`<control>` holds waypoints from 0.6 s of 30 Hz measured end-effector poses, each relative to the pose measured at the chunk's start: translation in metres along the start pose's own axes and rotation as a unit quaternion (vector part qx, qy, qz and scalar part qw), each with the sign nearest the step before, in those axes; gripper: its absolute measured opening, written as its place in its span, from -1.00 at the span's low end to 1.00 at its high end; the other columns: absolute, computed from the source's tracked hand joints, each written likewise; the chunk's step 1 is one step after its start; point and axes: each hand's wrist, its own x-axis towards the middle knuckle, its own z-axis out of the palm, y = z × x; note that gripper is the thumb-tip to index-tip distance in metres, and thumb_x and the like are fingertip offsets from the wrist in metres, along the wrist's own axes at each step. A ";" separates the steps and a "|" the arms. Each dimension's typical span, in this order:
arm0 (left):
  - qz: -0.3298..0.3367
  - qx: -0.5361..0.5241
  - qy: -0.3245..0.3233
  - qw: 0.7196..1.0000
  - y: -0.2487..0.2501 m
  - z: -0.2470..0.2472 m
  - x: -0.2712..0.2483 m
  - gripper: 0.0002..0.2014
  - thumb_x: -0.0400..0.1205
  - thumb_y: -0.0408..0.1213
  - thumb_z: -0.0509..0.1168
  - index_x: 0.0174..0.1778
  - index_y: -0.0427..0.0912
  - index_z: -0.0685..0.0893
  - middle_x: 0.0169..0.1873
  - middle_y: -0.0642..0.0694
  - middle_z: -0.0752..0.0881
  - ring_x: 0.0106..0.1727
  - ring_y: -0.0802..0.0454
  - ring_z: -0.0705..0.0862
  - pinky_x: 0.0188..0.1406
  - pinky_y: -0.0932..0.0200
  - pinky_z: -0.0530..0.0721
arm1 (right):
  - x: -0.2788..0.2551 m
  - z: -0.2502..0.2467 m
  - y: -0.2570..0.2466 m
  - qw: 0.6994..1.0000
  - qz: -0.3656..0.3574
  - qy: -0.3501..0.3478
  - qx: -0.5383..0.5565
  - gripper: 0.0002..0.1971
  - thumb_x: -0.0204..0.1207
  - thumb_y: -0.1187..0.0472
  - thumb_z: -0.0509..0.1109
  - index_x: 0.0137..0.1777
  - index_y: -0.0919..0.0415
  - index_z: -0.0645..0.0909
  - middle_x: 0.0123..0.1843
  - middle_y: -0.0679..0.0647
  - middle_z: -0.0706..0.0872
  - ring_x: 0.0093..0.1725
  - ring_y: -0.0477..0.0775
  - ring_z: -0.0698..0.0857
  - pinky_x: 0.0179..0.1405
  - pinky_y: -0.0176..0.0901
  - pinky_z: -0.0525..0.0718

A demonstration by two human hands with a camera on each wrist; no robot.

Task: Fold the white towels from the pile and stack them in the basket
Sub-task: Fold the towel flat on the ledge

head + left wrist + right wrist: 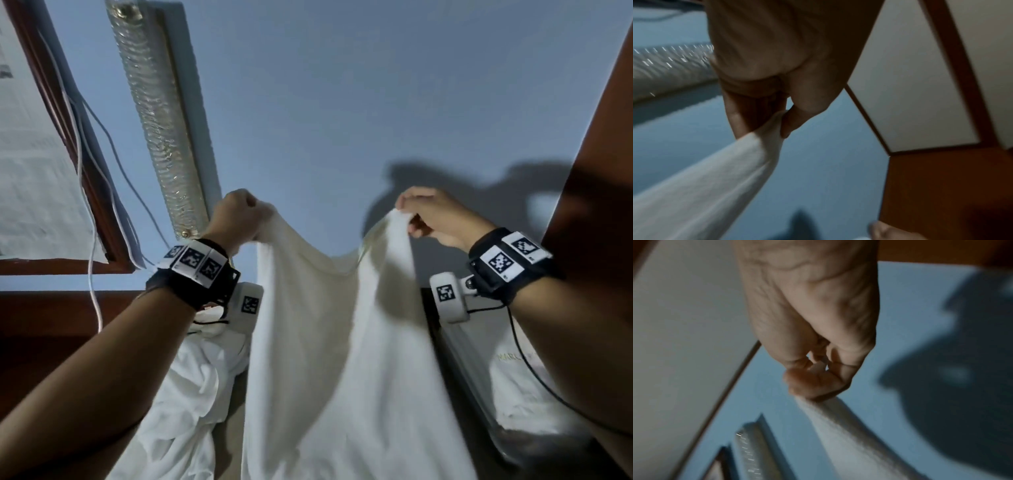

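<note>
Against blue wall (342,102), left hand (236,219) and right hand (435,216) pinch towel (325,342).

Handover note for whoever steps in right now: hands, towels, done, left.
Left hand: pinches one top corner of the white towel, raised in front of the wall.
Right hand: pinches the other top corner; the top edge sags between the hands and the rest hangs down.
Pile of towels: crumpled, below the left wrist.
Basket: not clearly in view; cannot tell what it holds.
Done: one towel lifted and spread.
Left: fold this towel, stack it, then the rest of the pile.
</note>
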 end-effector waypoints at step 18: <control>0.122 -0.387 -0.033 0.913 0.057 0.022 -0.085 -0.94 0.80 -0.42 0.30 0.10 -0.34 0.58 -0.05 -0.54 0.81 -0.03 -0.34 0.84 0.00 -0.13 0.85 | -0.064 0.087 -0.083 0.872 -0.463 0.072 -0.142 -0.88 0.67 0.12 0.50 0.10 -0.04 0.85 -0.01 -0.01 0.68 -0.02 -0.11 0.71 -0.02 -0.21 0.70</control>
